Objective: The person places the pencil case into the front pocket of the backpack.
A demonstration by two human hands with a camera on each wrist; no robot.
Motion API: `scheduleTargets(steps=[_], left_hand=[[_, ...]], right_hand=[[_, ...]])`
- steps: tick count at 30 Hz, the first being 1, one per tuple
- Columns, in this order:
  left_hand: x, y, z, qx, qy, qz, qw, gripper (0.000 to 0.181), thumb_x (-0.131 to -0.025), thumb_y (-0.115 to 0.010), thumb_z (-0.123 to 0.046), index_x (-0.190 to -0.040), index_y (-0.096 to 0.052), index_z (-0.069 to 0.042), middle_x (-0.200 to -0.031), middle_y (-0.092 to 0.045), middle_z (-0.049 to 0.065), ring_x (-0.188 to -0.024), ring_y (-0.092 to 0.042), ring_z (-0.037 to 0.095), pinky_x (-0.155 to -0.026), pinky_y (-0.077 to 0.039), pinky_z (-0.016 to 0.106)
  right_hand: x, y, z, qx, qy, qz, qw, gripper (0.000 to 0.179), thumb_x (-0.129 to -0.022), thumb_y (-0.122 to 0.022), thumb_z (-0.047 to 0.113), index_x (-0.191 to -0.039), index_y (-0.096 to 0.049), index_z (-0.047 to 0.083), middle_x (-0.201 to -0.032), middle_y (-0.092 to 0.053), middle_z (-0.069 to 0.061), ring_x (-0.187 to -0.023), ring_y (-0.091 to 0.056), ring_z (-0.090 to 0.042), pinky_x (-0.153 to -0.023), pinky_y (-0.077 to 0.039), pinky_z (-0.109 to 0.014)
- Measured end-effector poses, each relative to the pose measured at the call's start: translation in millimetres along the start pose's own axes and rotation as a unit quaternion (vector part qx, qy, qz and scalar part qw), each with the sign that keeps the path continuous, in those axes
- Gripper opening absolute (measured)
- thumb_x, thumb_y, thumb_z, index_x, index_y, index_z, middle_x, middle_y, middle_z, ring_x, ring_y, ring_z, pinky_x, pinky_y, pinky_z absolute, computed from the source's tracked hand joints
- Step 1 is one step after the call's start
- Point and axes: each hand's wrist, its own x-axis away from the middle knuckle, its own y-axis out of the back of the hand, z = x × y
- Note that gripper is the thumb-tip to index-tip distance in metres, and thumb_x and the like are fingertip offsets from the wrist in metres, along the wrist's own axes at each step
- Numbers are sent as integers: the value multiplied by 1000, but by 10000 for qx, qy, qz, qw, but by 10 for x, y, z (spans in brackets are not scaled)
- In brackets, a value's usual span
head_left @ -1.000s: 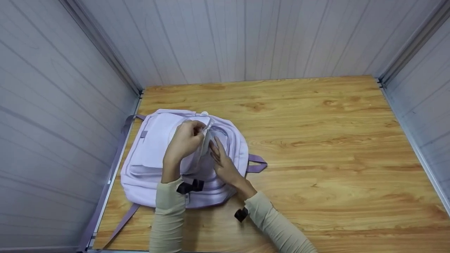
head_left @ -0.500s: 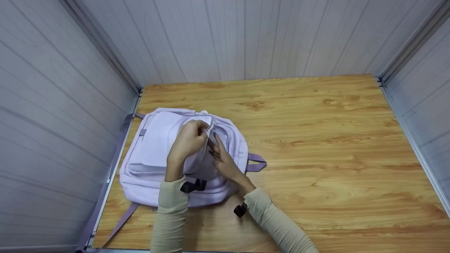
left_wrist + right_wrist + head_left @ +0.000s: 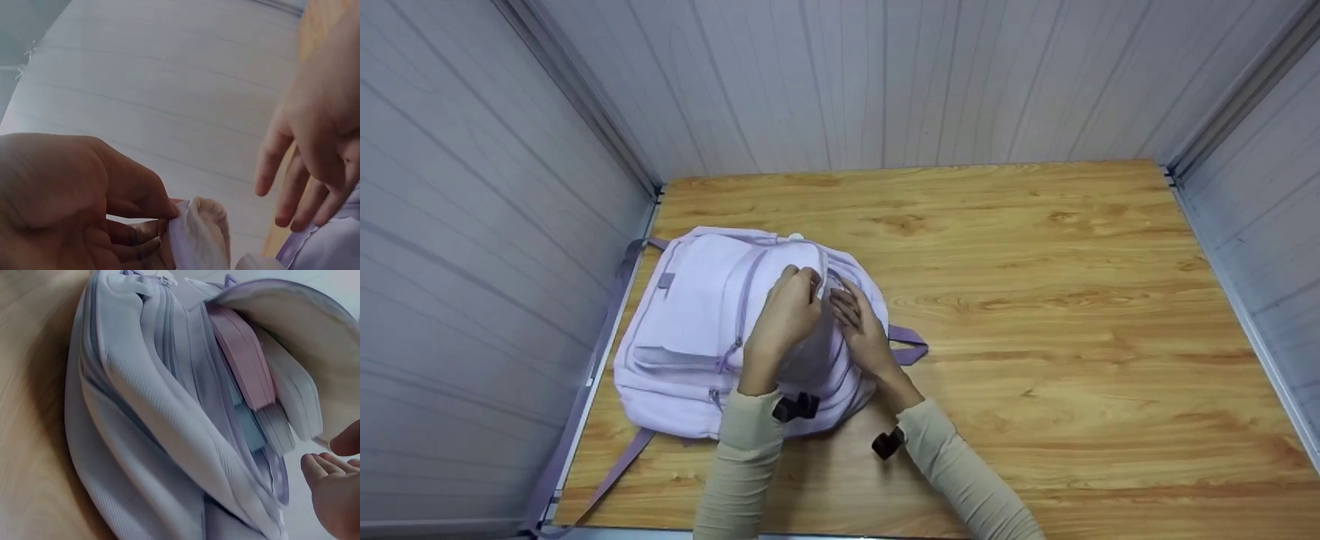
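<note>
A pale lilac backpack point(image 3: 697, 300) lies on the wooden table, its purple top loop point(image 3: 907, 345) pointing right. My left hand point(image 3: 785, 319) pinches the edge of the front pocket's fabric point(image 3: 194, 236) between thumb and fingers, holding it up. Beside it, my right hand point(image 3: 864, 330) is at the pocket opening, fingers loosely bent and gripping nothing in the left wrist view. Inside the gaping pocket, the right wrist view shows a pink box-like object point(image 3: 244, 354), a white one point(image 3: 292, 385), a grey one point(image 3: 275, 430) and a blue one point(image 3: 248, 427). The left fingertips are partly hidden in the head view.
Purple shoulder straps point(image 3: 619, 472) trail off the table's left side. Pale panelled walls stand at the left point(image 3: 457, 300), back point(image 3: 915, 82) and right point(image 3: 1267, 240). Bare wooden tabletop point(image 3: 1057, 337) extends to the right of the backpack.
My left hand has moved right, drawing the pinched pocket fabric with it. The front zipper pull now shows left of that wrist. My right hand has also shifted slightly right.
</note>
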Motion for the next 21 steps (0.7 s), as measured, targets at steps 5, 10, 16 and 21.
scheduleTargets(steps=[5,10,16,21], left_hand=[[50,-174,-38,-704,-396,-430,9958,7,-81,-57,4,-86,-61,7,-89,-58,23,-82,-59,41,-76,-47,50],[95,-378,-93,-1458,-308,-659,9866,12,-76,-63,4,-87,-62,8,-89,-57,23,-82,-60,39,-73,-51,47],[121,-618,-115,-2135,-161,-1043,9712,10,-83,-53,3,-82,-63,6,-82,-57,19,-76,-60,34,-63,-54,42],[110,-716,-87,-2309,-46,-1142,9662,8,-82,-56,1,-83,-64,5,-82,-56,17,-76,-60,32,-61,-53,41]], right_hand=[[15,125,40,44,21,-470,9989,64,-85,-31,-22,-146,-21,-8,-142,-35,-34,-133,-36,-47,-110,-33,-46],[38,248,75,47,35,-854,9963,63,-84,-32,-23,-145,-23,-8,-140,-35,-36,-131,-37,-49,-109,-35,-45],[91,366,112,142,99,-1055,9943,62,-84,-32,-21,-144,-24,-8,-139,-36,-35,-130,-40,-45,-108,-36,-45],[130,457,132,150,70,-1138,9934,62,-85,-33,-21,-144,-24,-7,-140,-35,-34,-130,-41,-44,-108,-36,-44]])
